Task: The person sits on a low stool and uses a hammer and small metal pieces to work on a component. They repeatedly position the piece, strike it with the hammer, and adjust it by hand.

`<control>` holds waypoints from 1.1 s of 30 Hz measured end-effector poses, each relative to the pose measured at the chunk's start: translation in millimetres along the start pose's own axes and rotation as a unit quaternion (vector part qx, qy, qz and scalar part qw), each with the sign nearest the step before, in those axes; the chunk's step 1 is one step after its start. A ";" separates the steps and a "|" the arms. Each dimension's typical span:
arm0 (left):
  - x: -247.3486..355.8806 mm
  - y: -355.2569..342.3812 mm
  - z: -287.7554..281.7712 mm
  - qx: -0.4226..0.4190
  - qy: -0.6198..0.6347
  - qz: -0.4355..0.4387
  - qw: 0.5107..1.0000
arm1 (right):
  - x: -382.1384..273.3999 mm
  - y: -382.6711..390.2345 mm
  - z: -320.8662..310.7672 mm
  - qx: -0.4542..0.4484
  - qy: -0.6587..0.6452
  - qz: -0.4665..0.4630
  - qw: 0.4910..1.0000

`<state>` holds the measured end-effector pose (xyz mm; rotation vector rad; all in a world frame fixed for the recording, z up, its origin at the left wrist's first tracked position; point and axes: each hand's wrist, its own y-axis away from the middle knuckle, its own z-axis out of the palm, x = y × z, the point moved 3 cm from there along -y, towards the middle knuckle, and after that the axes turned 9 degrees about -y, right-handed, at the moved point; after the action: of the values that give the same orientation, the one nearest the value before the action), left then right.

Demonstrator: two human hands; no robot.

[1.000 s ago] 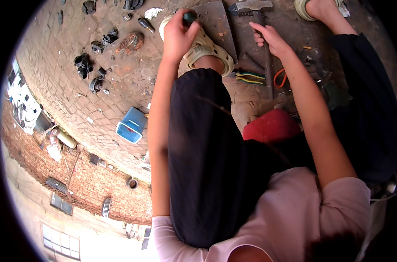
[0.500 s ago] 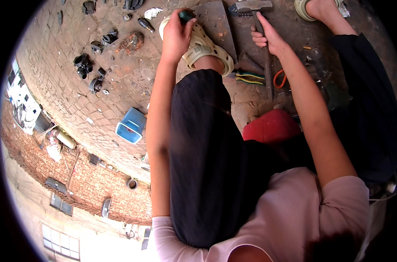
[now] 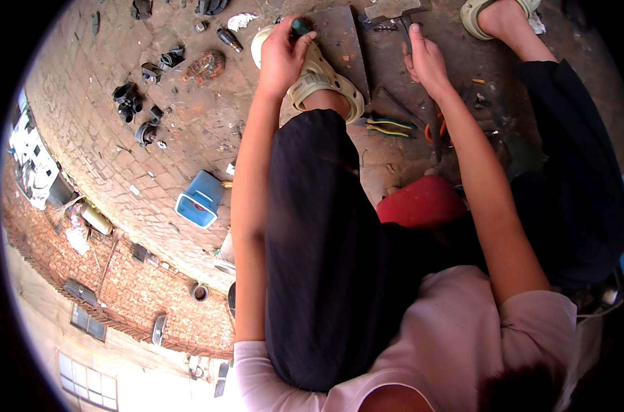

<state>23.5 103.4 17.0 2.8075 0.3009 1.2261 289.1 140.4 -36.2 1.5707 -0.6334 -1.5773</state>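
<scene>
My left hand is closed around a dark green, rounded piece, just over the toe of a beige clog. What that piece is I cannot make out. In my right hand is a hammer, its fingers wrapped round the long dark handle. The hammer's metal head is held up at the top of the view, right of a flat dark metal plate. Part of the plate lies under the clog and my left hand.
Pliers with yellow-green handles and an orange-handled tool lie below the hammer. A red seat is beneath me. Several black parts and a blue plastic container are on the brick floor to the left.
The hammer has tilted, its handle's lower end swinging right and its head turning slightly. My left hand has shifted a little to the right, still holding the green piece.
</scene>
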 end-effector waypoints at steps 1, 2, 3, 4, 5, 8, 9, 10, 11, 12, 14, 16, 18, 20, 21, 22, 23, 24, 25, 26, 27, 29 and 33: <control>-2.1 1.0 0.8 -0.006 0.006 -0.010 1.000 | -5.9 6.0 2.4 -0.002 0.016 -0.027 1.000; -4.1 0.1 1.6 -0.014 0.001 -0.011 1.000 | -13.3 8.8 5.1 0.002 0.039 -0.070 0.997; -5.7 0.0 2.6 -0.022 -0.004 -0.012 1.000 | -20.5 11.2 8.0 0.006 0.061 -0.113 0.992; -7.3 -0.3 3.7 -0.030 -0.010 -0.013 0.999 | -27.8 14.4 10.5 0.009 0.083 -0.156 0.984; -6.3 0.2 2.9 -0.026 -0.019 -0.007 0.999 | -34.0 18.6 14.6 0.007 0.099 -0.175 0.980; 0.5 2.9 2.6 -0.011 -0.047 0.009 0.999 | -53.9 35.4 22.5 -0.005 0.133 -0.224 0.966; 1.1 3.1 3.0 -0.007 -0.045 0.008 0.999 | -59.4 41.6 24.4 -0.014 0.136 -0.235 0.962; 1.2 3.3 3.1 -0.002 -0.042 0.006 0.999 | -65.5 48.3 26.4 -0.023 0.138 -0.245 0.959; 0.2 6.9 2.1 0.003 -0.041 0.001 0.999 | -73.5 58.0 32.6 -0.028 0.141 -0.283 0.948; 2.2 7.8 3.0 0.012 -0.037 0.024 0.999 | -83.1 69.0 39.0 -0.027 0.144 -0.321 0.936; 5.7 6.0 4.8 0.021 -0.035 0.063 0.997 | -98.1 83.9 45.0 -0.033 0.162 -0.384 0.909; 10.0 6.7 7.5 0.025 -0.004 0.058 0.998 | -106.3 94.2 48.0 -0.046 0.192 -0.435 0.878; 10.9 9.6 5.6 0.022 -0.009 0.044 0.999 | -111.1 102.0 51.4 -0.046 0.204 -0.496 0.843; 10.9 10.2 4.3 0.021 -0.018 0.038 0.999 | -108.0 107.7 52.2 -0.057 0.204 -0.488 0.847; 10.7 10.4 4.1 0.022 -0.024 0.040 0.999 | -107.7 107.5 51.9 -0.052 0.212 -0.491 0.843; 10.1 10.4 4.3 0.023 -0.030 0.041 0.998 | -107.6 106.7 51.5 -0.047 0.221 -0.495 0.839; 7.4 11.0 6.2 0.017 -0.020 0.041 0.999 | -106.1 106.6 51.1 -0.043 0.229 -0.497 0.835; 3.8 10.5 8.6 0.012 -0.009 0.042 0.999 | -106.2 108.5 50.1 -0.057 0.230 -0.496 0.835; 0.6 11.0 10.1 0.007 0.001 0.042 0.999 | -108.3 111.7 48.5 -0.071 0.230 -0.495 0.835; -2.0 11.3 10.1 -0.003 -0.002 0.037 0.999 | -111.6 114.0 49.1 -0.085 0.231 -0.495 0.833; -7.1 12.2 13.0 0.012 0.037 0.028 0.999 | -115.5 117.3 52.7 -0.084 0.210 -0.533 0.815; -7.5 8.8 16.7 0.042 0.116 0.016 0.992 | -123.7 122.6 60.5 -0.079 0.167 -0.608 0.772; 11.2 6.7 7.1 0.063 0.000 0.094 0.994 | -129.6 120.0 57.5 -0.073 0.255 -0.588 0.764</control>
<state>37.1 99.2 21.2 3.0022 0.1208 1.2860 243.4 168.9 141.5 2.2904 0.9798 -1.7468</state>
